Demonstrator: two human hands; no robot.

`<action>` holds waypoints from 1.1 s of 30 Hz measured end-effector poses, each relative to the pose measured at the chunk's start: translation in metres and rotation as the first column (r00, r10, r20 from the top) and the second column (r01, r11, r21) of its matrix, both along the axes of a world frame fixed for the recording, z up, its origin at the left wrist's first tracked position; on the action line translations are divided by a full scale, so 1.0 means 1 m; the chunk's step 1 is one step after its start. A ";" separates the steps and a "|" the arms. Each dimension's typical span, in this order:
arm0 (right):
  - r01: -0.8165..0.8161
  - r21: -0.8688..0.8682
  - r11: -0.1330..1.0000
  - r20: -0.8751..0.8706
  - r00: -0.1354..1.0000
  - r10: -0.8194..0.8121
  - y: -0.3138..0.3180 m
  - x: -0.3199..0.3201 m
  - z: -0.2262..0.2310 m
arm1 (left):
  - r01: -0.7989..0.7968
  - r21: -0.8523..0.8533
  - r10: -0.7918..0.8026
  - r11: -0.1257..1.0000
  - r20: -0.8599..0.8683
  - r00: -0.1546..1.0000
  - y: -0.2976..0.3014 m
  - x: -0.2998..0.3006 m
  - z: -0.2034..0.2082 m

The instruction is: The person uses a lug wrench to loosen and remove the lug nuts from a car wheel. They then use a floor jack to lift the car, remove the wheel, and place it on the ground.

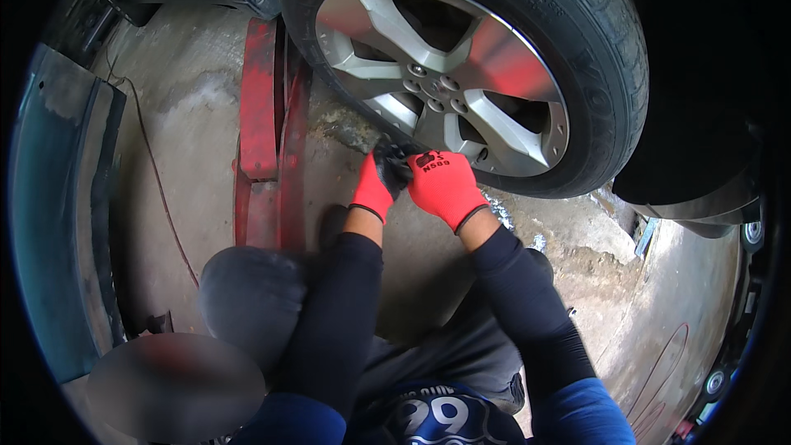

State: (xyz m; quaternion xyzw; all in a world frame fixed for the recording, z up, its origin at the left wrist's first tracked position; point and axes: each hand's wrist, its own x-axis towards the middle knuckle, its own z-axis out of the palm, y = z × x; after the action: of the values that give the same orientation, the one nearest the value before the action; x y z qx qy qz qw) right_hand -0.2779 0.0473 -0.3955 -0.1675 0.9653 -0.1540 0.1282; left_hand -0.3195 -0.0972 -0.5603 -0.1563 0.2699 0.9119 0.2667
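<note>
Both hands wear red work gloves with black palms and meet in front of the lower left edge of a car wheel [498, 58]. My left hand [378, 179] is closed, its black-coated fingers bunched against those of the other hand. Beside it, my right hand [446, 187] is closed too, the red back of its glove facing up. Whatever sits between the fingers is dark and too hidden to name. The wheel has a silver spoked alloy rim with lug nuts around its hub and a black tire [589, 107]. Whether the fingers touch the tire, I cannot tell.
A red metal lift arm [260, 107] runs along the floor left of my hands. A teal panel [53, 206] stands at the far left, with a thin cable [152, 161] beside it. Dark car bodywork [692, 189] overhangs at right; a reddish cord [659, 375] lies on the concrete.
</note>
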 end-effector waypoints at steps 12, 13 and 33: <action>0.558 -0.789 -0.256 0.610 0.762 -0.219 -0.012 -0.040 -0.045 | -0.527 -0.204 0.547 0.825 0.049 0.836 0.019 -0.022 0.080; 0.555 -0.774 -0.304 0.625 0.747 -0.228 -0.020 -0.049 -0.044 | -0.500 -0.301 0.503 0.812 -0.072 0.861 0.003 -0.030 0.115; 0.459 -0.832 -0.311 0.536 0.526 -0.660 -0.088 -0.096 -0.028 | -0.530 -0.838 -0.150 0.130 -0.545 0.825 -0.120 -0.019 0.324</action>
State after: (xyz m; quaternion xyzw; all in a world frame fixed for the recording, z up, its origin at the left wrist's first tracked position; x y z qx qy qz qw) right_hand -0.3734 -0.0410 -0.4235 0.2711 0.5519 -0.7671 -0.1831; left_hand -0.3389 -0.2169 -0.2368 -0.0786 0.8279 0.5448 -0.1075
